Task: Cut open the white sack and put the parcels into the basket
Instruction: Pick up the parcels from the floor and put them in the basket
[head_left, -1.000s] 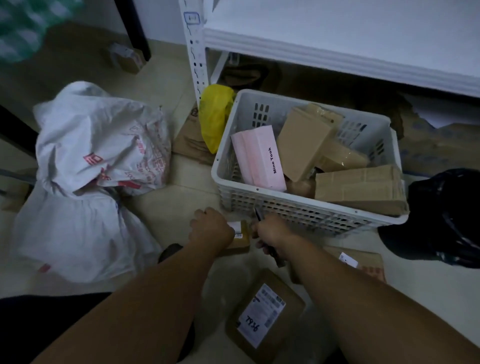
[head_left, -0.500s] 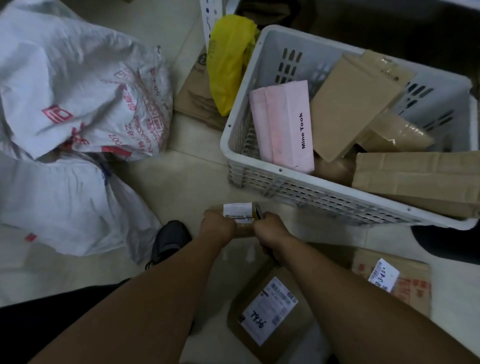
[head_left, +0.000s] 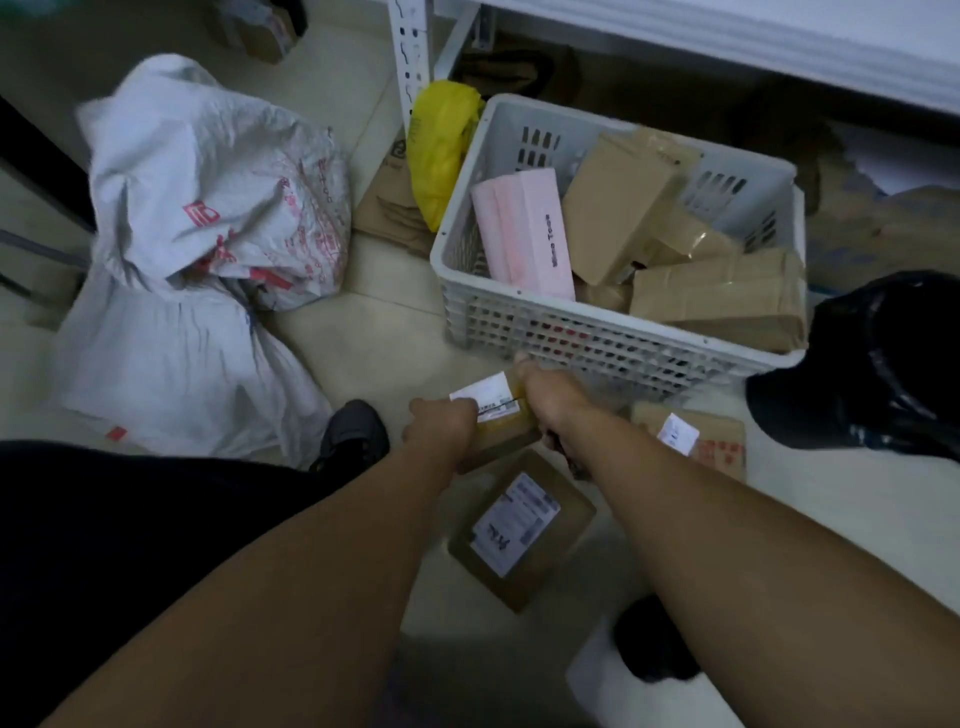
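Observation:
The crumpled white sack (head_left: 208, 208) with red print lies on the floor at the left. A white plastic basket (head_left: 597, 332) stands at the centre right, holding a pink box (head_left: 524, 234) and several brown parcels. Just in front of the basket's near wall, my left hand (head_left: 441, 423) and my right hand (head_left: 550, 395) grip a small brown parcel (head_left: 498, 421) with a white label, one hand at each end. A dark tool handle (head_left: 558, 449) sticks out below my right hand. A flat labelled parcel (head_left: 519, 525) and another brown parcel (head_left: 696, 441) lie on the floor.
A yellow bag (head_left: 441, 145) hangs beside the basket against a white shelf post (head_left: 410, 52). A black bag (head_left: 872, 364) sits at the right. My dark shoe (head_left: 353, 431) is by the sack. Flattened cardboard lies under the shelf.
Both hands closed on the small parcel on the floor and lifted it up toward the basket's near wall. The view shifted as my head moved.

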